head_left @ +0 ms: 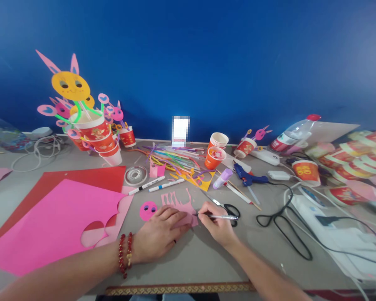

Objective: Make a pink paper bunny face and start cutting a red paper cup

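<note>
My left hand (163, 228) lies flat on a light pink sheet (183, 205) with cut-out gaps along its far edge, pressing it to the table. In my right hand (217, 228) is a slim silver pen (228, 217), its tip down at the sheet's right side. Just left of the sheet sits a bright pink paper disc (148, 210) with two drawn eyes, close to my left fingers. Black-handled scissors (231, 211) lie beyond my right hand, partly covered by it. My fingers hide part of the sheet.
Large pink paper (59, 221) and red paper (81, 175) cover the left. Two markers (166, 185), a glue stick (222, 179) and a blue glue gun (247, 174) lie farther back. Decorated cups (95, 129) stand back left; cables (278, 223) and a bottle (294, 133) are right.
</note>
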### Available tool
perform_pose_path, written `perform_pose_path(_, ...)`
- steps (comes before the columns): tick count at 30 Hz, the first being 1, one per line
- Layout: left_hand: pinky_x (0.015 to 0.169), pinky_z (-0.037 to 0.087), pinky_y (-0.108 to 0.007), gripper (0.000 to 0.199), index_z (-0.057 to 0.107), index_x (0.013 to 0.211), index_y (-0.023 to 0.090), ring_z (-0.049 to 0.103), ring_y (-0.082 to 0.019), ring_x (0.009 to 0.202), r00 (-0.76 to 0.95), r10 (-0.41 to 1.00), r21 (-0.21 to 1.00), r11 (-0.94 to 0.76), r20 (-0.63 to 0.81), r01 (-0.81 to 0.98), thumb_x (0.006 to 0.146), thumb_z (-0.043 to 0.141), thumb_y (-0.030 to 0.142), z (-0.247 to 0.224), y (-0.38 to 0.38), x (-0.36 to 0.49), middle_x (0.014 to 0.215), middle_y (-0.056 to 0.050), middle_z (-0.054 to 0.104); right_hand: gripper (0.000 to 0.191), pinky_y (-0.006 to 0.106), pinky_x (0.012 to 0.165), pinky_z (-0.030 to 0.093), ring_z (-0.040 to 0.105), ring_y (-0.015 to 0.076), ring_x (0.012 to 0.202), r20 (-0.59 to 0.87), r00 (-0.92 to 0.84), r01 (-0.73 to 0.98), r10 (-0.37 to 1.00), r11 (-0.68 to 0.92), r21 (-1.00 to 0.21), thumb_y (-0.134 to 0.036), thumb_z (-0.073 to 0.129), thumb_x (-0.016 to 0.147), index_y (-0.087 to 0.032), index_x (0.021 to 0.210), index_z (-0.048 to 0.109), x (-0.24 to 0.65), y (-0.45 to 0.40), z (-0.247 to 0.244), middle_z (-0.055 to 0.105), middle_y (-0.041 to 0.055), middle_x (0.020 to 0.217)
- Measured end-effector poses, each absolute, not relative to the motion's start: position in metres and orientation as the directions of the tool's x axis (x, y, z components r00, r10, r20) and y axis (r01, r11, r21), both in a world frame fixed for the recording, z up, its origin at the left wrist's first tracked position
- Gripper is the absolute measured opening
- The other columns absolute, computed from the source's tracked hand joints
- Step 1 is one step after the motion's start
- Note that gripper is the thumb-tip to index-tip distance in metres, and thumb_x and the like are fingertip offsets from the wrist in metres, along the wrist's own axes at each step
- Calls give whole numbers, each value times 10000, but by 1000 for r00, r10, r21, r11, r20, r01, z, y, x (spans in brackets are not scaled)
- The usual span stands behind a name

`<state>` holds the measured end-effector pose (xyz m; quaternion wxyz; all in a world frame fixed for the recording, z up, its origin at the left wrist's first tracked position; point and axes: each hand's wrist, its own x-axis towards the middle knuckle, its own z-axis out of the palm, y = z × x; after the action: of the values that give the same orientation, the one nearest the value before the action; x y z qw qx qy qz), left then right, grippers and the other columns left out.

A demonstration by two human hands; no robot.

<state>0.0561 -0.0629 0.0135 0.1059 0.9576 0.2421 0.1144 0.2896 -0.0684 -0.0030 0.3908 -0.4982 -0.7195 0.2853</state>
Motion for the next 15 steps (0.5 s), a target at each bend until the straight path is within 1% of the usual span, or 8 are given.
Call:
perform_pose_path(6, 1103, 261, -452, 404, 514, 1317, 230, 429, -264, 1224, 856, 493, 256, -857, 158, 446, 912, 505, 216, 11, -63, 56, 1399, -64, 490, 175, 222, 511, 327, 450, 117, 519, 262, -214, 503, 941, 336, -796, -134, 485, 825, -211, 670, 510, 290, -68, -5, 496, -46, 578)
perform_pose_path(15, 1100, 259, -460, 457, 481, 1348, 234, 423, -275, 1231, 860, 490, 252, -858, 140, 448, 895, 534, 233, 11, -63, 55, 1416, -67, 473, 183, 225, 516, 323, 448, 115, 518, 263, -223, 510, 939, 342, -789, -139, 482, 829, -210, 661, 498, 289, -68, -5, 481, -48, 570)
